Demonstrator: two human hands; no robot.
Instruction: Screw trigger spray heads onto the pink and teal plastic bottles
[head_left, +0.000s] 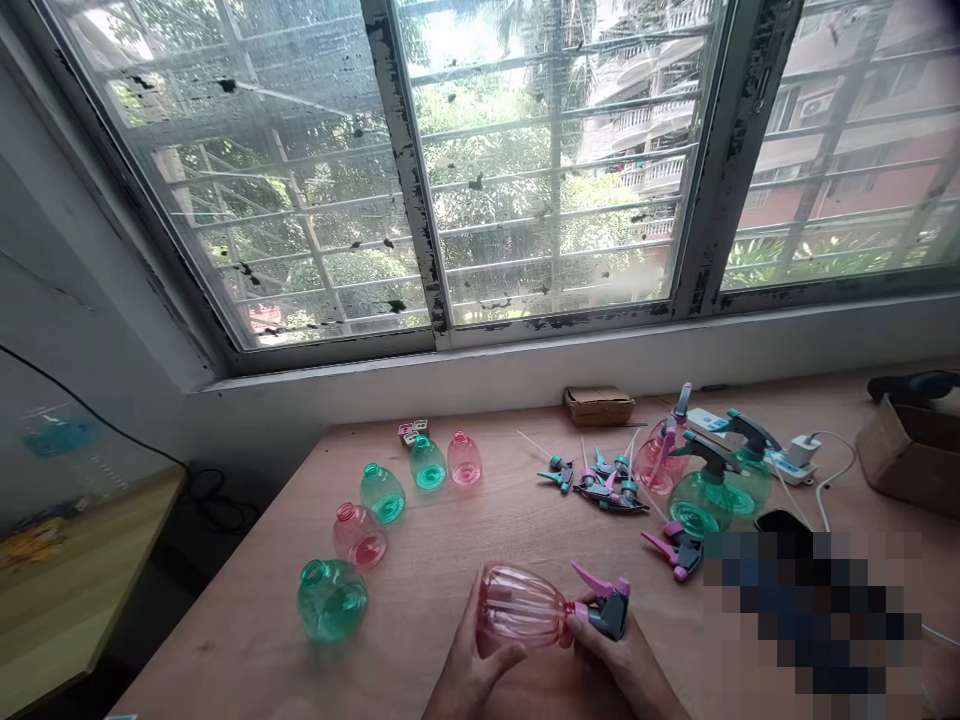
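A clear pink spray bottle (521, 605) lies sideways above the table's front part, its neck pointing right. My left hand (478, 655) is closed around its base end. At the neck, my right hand (616, 650) grips the dark grey and pink trigger sprayer (611, 608) by its collar; the sprayer sits at the bottle's mouth. Whether the thread is fully engaged I cannot tell. Right of my hands lies a loose pink and grey trigger sprayer (679, 552). Several more sprayers with thin tubes (611, 485) lie in a pile farther back.
Open green bottles (332, 600) and pink bottles (360, 537) stand in a curved row at left. Bottles with sprayers (701, 500) stand at right, near a power strip (787, 465) and a cardboard box (911, 455). A small brown box (598, 406) is by the window wall.
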